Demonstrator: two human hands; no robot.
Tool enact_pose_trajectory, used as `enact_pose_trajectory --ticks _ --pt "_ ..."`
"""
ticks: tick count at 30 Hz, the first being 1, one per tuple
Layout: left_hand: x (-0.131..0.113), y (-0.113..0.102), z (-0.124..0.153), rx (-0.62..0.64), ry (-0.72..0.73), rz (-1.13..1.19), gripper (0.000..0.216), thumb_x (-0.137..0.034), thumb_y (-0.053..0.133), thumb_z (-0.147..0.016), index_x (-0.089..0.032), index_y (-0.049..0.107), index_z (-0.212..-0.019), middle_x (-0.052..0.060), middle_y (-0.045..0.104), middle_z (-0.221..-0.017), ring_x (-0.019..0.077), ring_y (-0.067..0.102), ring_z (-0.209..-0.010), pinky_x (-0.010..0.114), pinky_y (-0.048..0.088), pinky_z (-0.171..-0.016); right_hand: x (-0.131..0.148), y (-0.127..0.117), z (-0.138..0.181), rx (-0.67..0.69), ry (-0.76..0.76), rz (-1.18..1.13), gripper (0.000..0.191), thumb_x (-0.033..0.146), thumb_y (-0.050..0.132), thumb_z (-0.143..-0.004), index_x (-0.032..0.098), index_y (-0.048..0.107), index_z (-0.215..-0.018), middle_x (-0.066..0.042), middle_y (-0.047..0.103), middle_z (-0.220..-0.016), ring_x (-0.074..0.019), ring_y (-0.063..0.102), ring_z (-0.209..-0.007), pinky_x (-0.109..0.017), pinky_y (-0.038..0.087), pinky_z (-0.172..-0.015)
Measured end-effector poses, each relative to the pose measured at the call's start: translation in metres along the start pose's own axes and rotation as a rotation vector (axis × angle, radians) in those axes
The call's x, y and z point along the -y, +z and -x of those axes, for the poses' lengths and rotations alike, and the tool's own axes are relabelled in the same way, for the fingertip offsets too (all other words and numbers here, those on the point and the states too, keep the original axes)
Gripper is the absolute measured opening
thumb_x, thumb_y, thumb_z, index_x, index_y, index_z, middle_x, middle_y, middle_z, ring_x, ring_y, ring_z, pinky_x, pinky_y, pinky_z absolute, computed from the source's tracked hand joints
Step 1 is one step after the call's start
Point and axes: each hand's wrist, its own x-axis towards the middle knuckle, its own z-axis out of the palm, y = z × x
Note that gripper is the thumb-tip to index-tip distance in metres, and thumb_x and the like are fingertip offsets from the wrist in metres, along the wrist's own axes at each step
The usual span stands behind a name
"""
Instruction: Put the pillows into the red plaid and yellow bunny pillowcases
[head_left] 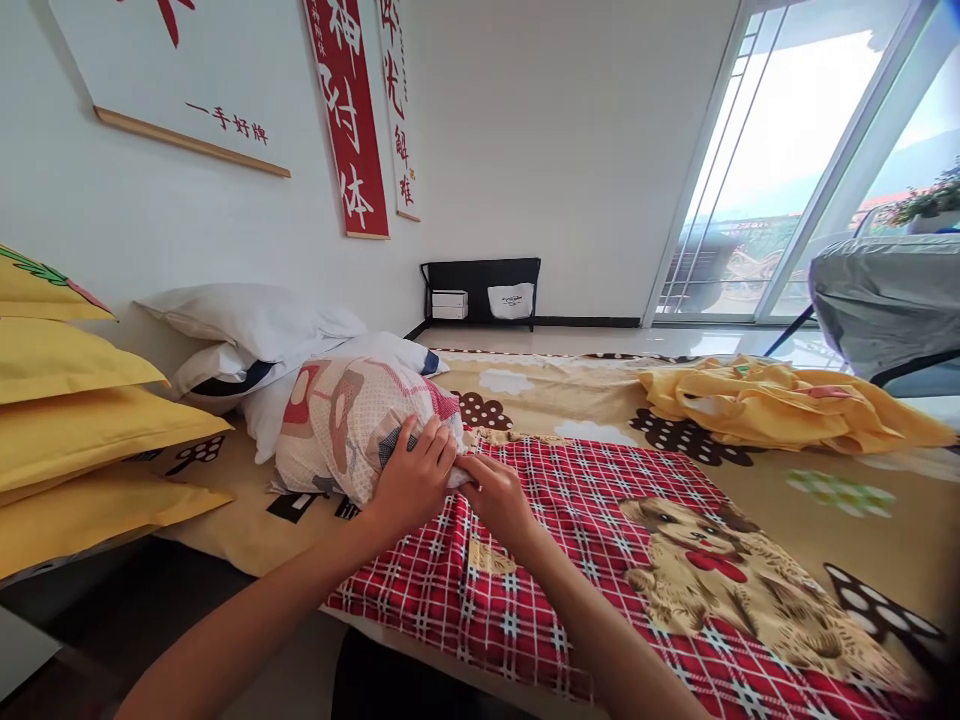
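A plump pillow in a pale patterned case (341, 420) with pink and brown shapes lies on the bed in front of me. My left hand (418, 465) is closed over its right end, fingers bent into the fabric. Against that same end, my right hand (496, 497) pinches the edge of the pillowcase between thumb and fingers. The two hands nearly meet there. Beneath them spreads a red plaid cloth (570, 560) with a puppy print, lying flat. Exactly how the case's edge is folded is hidden by my fingers.
White pillows (255, 320) are piled behind the patterned one. Yellow pillows (82, 430) are stacked at the left edge. A crumpled yellow cloth (780, 405) lies at the right on the tan printed sheet (592, 390). A black rack (480, 275) stands by the far wall.
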Motion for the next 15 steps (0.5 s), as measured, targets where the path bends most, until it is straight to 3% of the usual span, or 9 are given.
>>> enact_pose_trajectory --ticks 4,6,8,11,15 --pt "0.011 0.005 0.003 -0.077 0.024 0.023 0.03 -0.014 0.045 -0.083 -0.013 0.062 -0.108 0.013 0.066 -0.115 0.0298 0.053 -0.12 0.051 0.034 -0.103 -0.004 -0.012 -0.003 0.153 0.172 -0.241 0.018 0.019 0.056 -0.086 0.021 0.067 -0.1 -0.005 0.072 -0.091 -0.0165 0.066 -0.08 -0.027 0.051 -0.073" --pt "0.017 0.004 0.005 -0.103 0.007 0.039 0.029 -0.011 0.045 -0.081 -0.013 0.062 -0.105 0.012 0.067 -0.111 0.0289 0.054 -0.118 0.051 0.035 -0.102 -0.012 -0.021 -0.001 0.239 0.334 -0.351 0.027 0.031 0.059 -0.086 0.023 0.066 -0.111 -0.005 0.072 -0.099 -0.0169 0.067 -0.087 -0.028 0.052 -0.077" --pt "0.024 0.002 0.007 -0.126 -0.018 0.056 0.028 -0.009 0.045 -0.08 -0.014 0.063 -0.101 0.011 0.068 -0.108 0.0279 0.055 -0.117 0.051 0.035 -0.101 -0.024 -0.026 0.005 0.356 0.527 -0.304 0.033 0.04 0.057 -0.088 0.022 0.065 -0.114 -0.006 0.072 -0.1 -0.0173 0.068 -0.087 -0.028 0.053 -0.074" --pt "0.037 -0.003 0.007 -0.166 -0.029 0.062 0.026 -0.005 0.044 -0.077 -0.015 0.064 -0.093 0.009 0.07 -0.099 0.0258 0.059 -0.111 0.049 0.036 -0.1 -0.041 -0.022 0.021 0.539 0.692 -0.086 0.027 0.036 0.053 -0.09 0.017 0.069 -0.1 -0.009 0.073 -0.094 -0.0184 0.068 -0.081 -0.026 0.051 -0.063" --pt "0.064 -0.023 -0.007 -0.143 0.025 0.035 0.027 -0.002 0.043 -0.075 -0.017 0.063 -0.085 0.007 0.07 -0.089 0.0238 0.062 -0.099 0.046 0.039 -0.095 -0.046 0.001 0.04 0.694 0.672 -0.03 0.016 0.024 0.056 -0.086 0.016 0.069 -0.082 -0.006 0.072 -0.082 -0.0149 0.066 -0.07 -0.022 0.046 -0.056"
